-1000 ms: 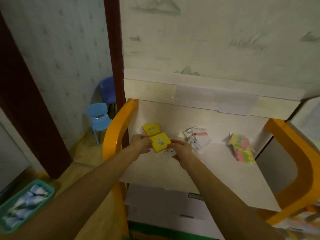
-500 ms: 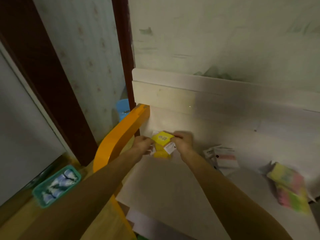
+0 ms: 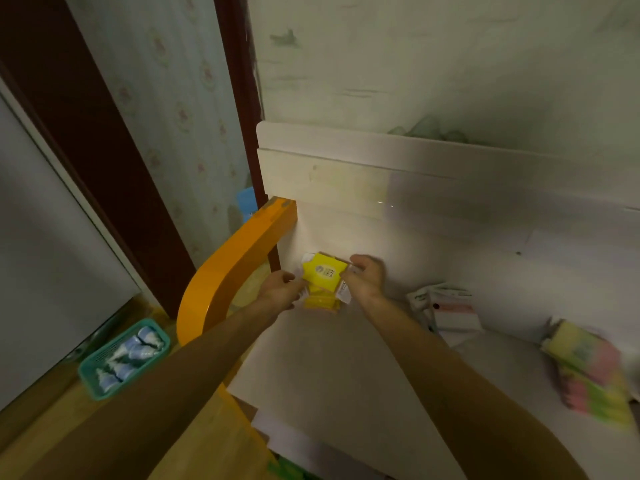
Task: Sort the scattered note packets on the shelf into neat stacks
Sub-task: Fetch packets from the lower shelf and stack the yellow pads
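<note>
- Pale wallpaper and a dark door frame stand behind the white shelf [image 3: 346,358], which has an orange curved side rail [image 3: 228,268] at our left.
- We hold the top yellow packet [image 3: 323,273] between both hands at the shelf's back left corner: our left hand [image 3: 282,289] curls its fingers on the packet's left edge, our right hand [image 3: 367,278] pinches its right side.
- A second ago this packet was nearer the shelf's front edge, beside its yellow twin; now it sits tilted over a lower yellow packet [image 3: 320,302], so we judge the yellow stack is forming but not yet squared.
- White packets [image 3: 446,306] lie loose to the right, and pastel packets [image 3: 588,368] lie well apart at the far right, all unsorted.
- On the floor at left, a green basket [image 3: 121,358] holds small bottles.
</note>
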